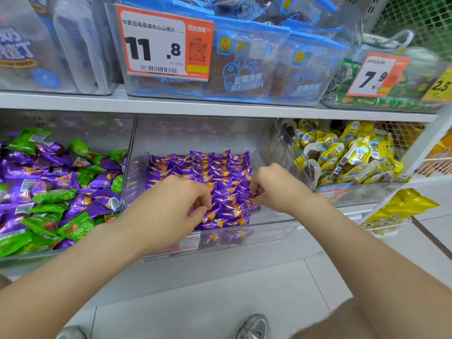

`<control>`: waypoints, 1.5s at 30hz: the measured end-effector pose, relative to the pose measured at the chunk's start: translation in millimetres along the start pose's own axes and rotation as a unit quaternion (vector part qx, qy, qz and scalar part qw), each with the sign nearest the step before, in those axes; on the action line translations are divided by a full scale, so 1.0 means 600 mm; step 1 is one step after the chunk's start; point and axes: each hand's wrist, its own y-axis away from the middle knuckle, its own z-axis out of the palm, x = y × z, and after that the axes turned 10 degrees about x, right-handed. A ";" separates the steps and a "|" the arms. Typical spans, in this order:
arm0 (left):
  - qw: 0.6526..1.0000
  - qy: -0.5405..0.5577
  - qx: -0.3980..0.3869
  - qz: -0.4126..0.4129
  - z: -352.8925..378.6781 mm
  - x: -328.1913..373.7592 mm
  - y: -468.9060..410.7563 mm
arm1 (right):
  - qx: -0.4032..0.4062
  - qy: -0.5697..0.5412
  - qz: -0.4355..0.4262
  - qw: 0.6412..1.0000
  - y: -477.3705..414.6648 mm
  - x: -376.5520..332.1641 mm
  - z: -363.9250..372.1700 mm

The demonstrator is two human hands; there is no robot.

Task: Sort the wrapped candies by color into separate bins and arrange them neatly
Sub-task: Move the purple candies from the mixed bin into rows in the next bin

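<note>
- A grey shoe (254,326) stands on the pale tiled floor (195,302) at the near edge of the view.
- Both bare forearms reach forward and inward over the front edge of the clear middle bin (244,241), palms down, wrists slightly bent.
- The left hand (181,199) hovers near the bin's front edge, its fingers curled and its fingertips pinching one of the purple candies (215,167).
- The right hand (276,189) sits toward the bin's right side, its fingers curled and pinching a purple candy at the right end of the rows.
- The purple candies lie in neat rows between and beyond the two hands.
- The left bin (24,259) holds loose purple and green candies (53,195) mixed together.
- Yellow packets (354,152) fill the right bin.
- The shelf above carries blue bags (256,69) behind an orange price tag (161,42).
</note>
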 end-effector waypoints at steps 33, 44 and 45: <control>0.931 -0.102 -0.183 -0.300 -0.233 -0.278 0.137 | -0.158 0.016 -0.199 0.967 -0.107 -0.515 -0.037; 0.937 -0.102 -0.164 -0.293 -0.234 -0.285 0.135 | -0.181 -0.014 -0.215 0.960 -0.139 -0.524 0.006; 0.940 -0.094 -0.152 -0.290 -0.235 -0.284 0.136 | -0.172 -0.026 -0.211 0.962 -0.137 -0.522 0.005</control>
